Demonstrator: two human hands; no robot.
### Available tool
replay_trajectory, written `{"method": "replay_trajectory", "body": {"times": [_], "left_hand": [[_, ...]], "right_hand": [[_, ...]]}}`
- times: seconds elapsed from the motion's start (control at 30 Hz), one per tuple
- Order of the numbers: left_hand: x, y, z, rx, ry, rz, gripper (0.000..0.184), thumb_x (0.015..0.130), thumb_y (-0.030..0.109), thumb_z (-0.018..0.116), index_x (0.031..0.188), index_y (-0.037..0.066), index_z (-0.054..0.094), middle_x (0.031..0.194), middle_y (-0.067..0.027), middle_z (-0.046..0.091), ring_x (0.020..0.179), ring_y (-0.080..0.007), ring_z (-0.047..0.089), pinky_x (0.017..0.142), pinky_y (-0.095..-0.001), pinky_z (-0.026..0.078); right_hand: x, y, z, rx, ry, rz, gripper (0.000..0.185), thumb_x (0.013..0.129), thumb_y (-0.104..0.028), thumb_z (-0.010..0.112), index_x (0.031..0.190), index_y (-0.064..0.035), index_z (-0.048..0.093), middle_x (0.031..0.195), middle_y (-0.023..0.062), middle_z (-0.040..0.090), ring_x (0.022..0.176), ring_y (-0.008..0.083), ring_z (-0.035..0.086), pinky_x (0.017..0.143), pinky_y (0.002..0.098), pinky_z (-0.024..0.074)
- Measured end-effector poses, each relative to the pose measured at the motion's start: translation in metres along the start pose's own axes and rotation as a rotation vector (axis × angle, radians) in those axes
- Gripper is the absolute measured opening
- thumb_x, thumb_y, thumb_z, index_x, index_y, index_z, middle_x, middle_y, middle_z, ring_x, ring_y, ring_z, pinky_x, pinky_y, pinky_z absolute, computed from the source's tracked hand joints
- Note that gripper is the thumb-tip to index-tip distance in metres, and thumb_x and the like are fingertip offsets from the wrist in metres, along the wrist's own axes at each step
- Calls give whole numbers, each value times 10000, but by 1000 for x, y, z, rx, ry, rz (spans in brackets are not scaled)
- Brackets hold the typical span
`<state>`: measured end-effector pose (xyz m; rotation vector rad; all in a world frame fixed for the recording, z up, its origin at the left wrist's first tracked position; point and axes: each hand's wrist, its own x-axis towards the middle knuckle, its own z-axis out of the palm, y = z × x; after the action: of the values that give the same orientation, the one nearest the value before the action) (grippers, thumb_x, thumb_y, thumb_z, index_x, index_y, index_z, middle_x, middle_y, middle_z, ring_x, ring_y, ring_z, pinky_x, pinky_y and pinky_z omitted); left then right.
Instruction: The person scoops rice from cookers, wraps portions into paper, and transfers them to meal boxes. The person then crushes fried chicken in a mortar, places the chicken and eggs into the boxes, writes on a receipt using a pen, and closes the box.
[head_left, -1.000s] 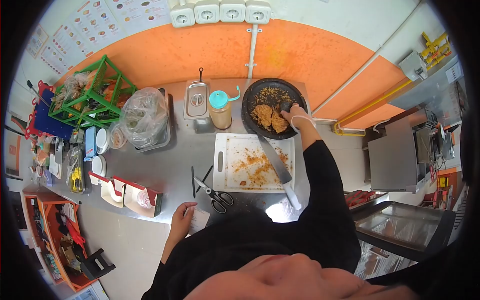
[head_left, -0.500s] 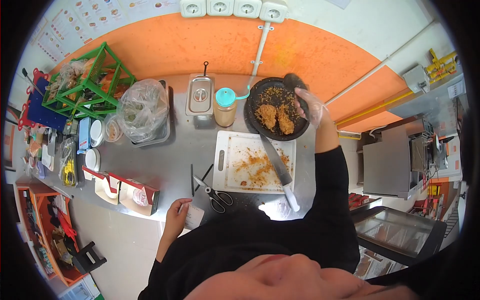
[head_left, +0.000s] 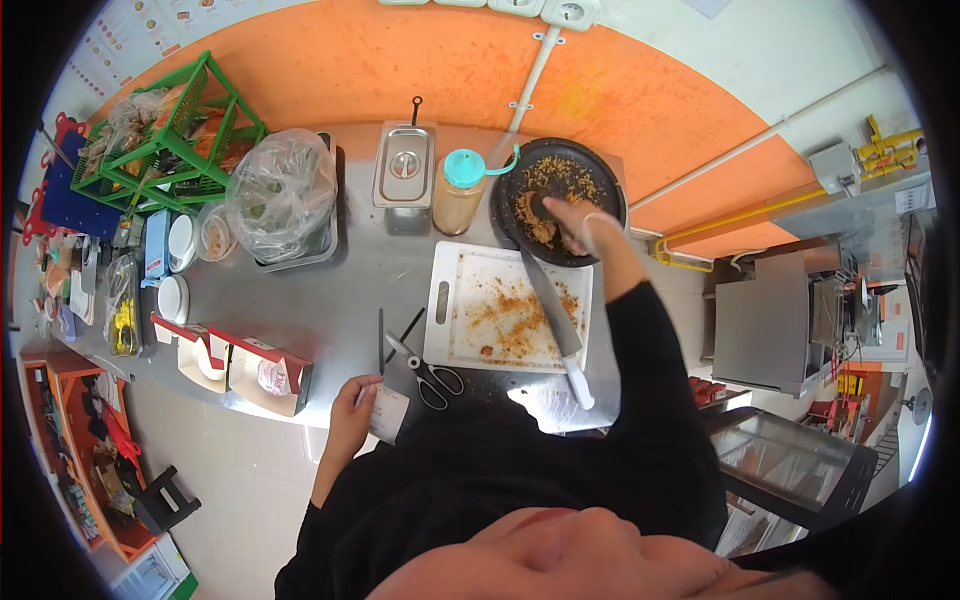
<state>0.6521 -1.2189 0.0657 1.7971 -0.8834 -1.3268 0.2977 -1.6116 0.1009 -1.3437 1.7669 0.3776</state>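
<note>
At upper centre, likely fragile crumbed food (head_left: 542, 229), best held by its sides, lies in a black bowl (head_left: 613, 183) under the right hand (head_left: 588, 226), its grip unclear; the left hand (head_left: 350, 416) pinches a paper slip (head_left: 388, 413).

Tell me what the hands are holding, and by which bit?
The left hand holds a paper slip by its edge. What the right hand grips, if anything, cannot be told.

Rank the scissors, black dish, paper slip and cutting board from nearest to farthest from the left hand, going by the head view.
From the left hand:
1. Paper slip, held in it.
2. Scissors, on the table, ahead and to the right.
3. Cutting board, right of those.
4. Black dish, farthest, at the back right.
</note>
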Motion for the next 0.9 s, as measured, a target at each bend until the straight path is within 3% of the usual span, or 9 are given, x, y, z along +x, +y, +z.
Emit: {"method": "replay_trajectory", "body": {"times": [0.23, 0.3, 0.37, 0.43, 0.57, 0.63, 0.7, 0.77, 0.9], "left_hand": [[0, -6, -1, -39, -26, -100, 229, 1008, 150, 551, 1151, 10, 661, 1096, -101, 675, 1062, -186, 610, 955, -295, 447], [3, -14, -1, 42, -7, -1, 230, 1010, 152, 547, 1157, 15, 659, 1079, -94, 673, 1040, -175, 607, 935, -293, 455], [6, -9, 3, -12, -18, -10, 229, 1009, 152, 548, 1156, 17, 660, 1074, -98, 673, 1037, -178, 608, 933, -297, 456], [0, -6, 2, -44, -58, -29, 229, 1008, 153, 549, 1156, 20, 661, 1070, -101, 673, 1035, -182, 609, 932, -301, 457], [-5, -14, -2, -6, -4, 20, 232, 1009, 153, 545, 1155, 16, 661, 1087, -114, 668, 1037, -197, 610, 938, -309, 455], [-3, -19, -3, -81, -2, -71, 234, 1009, 156, 544, 1154, 13, 660, 1098, -120, 668, 1047, -209, 613, 947, -314, 453], [-1, -22, -6, 46, 33, 7, 239, 1011, 153, 541, 1159, 7, 659, 1109, -118, 664, 1051, -204, 610, 949, -310, 453], [-1, -17, -3, -2, 17, -21, 243, 1011, 156, 541, 1162, 6, 658, 1113, -122, 664, 1061, -211, 610, 961, -314, 449], [1, 0, 2, 54, -4, 112, 249, 1013, 158, 536, 1170, 10, 658, 1123, -125, 662, 1074, -214, 605, 977, -315, 441]], "right_hand": [[-20, -15, -4, 404, 441, -359, 791, 903, -648, 563, 1334, 15, 594, 1014, 188, 707, 901, 275, 684, 809, 387, 513], [14, -13, 33, -248, 530, -165, 713, 901, -652, 583, 1223, -19, 654, 614, 20, 474, 456, 141, 436, 446, 294, 372], [19, -20, 11, -341, 486, -169, 718, 926, -633, 561, 1303, -25, 624, 649, 47, 546, 470, 147, 485, 455, 310, 396], [9, -14, -30, 181, -22, -196, 719, 934, -615, 565, 1287, 8, 624, 660, 81, 599, 465, 147, 511, 439, 314, 403], [-28, -35, -47, 384, 314, -296, 643, 918, -598, 609, 1121, 5, 696, 557, 61, 541, 387, 117, 418, 376, 293, 336], [-26, -36, -4, -141, 519, -284, 792, 909, -645, 541, 1235, 69, 645, 1098, 297, 688, 1028, 348, 697, 869, 432, 534], [-9, -34, 29, -152, 419, -77, 836, 900, -684, 502, 1302, 42, 605, 1352, 312, 538, 1355, 413, 462, 1121, 453, 349], [8, -18, 13, -243, 459, -172, 735, 910, -656, 538, 1249, -15, 658, 1107, 288, 687, 996, 377, 697, 847, 430, 549], [13, -11, -49, 516, -52, -256, 635, 932, -663, 506, 1004, -76, 737, 580, 32, 493, 389, 102, 382, 358, 256, 281]]}}
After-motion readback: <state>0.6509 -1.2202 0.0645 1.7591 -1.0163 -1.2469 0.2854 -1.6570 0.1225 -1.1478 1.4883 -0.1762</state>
